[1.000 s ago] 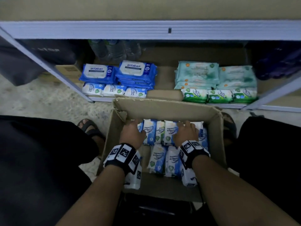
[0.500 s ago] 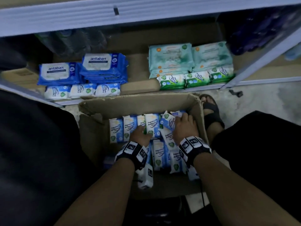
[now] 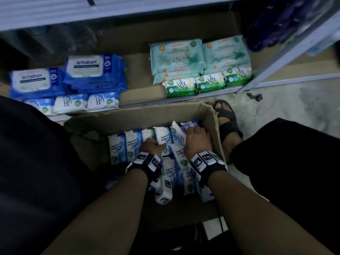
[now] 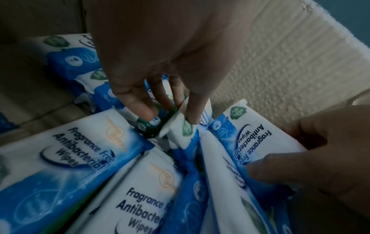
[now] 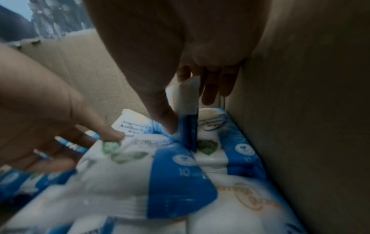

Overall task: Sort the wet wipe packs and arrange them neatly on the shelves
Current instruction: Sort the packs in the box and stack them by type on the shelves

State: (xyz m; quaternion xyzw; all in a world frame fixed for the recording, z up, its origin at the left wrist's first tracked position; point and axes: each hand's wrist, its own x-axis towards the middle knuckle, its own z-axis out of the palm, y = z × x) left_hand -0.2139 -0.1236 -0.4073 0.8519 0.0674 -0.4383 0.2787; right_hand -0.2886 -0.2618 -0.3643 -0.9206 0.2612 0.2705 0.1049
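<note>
Several blue-and-white antibacterial wipe packs fill an open cardboard box on the floor in front of me. Both hands are inside it, at its right end. My left hand digs its thumb and fingers between packs and pinches the folded end of one; a green pack shows underneath. My right hand works beside the box's right wall, its thumb and fingers pinching a pack that stands on edge. More small blue-and-white packs lie on the bottom shelf.
The low shelf carries blue antabax packs on the left, teal packs and small green packs on the right, with a bare gap between. My sandalled foot is right of the box. A shelf post slants at right.
Both hands have shifted from the box's middle row toward its right wall. Packs there now stand tilted up between the fingers. The head view has swung to the right.
</note>
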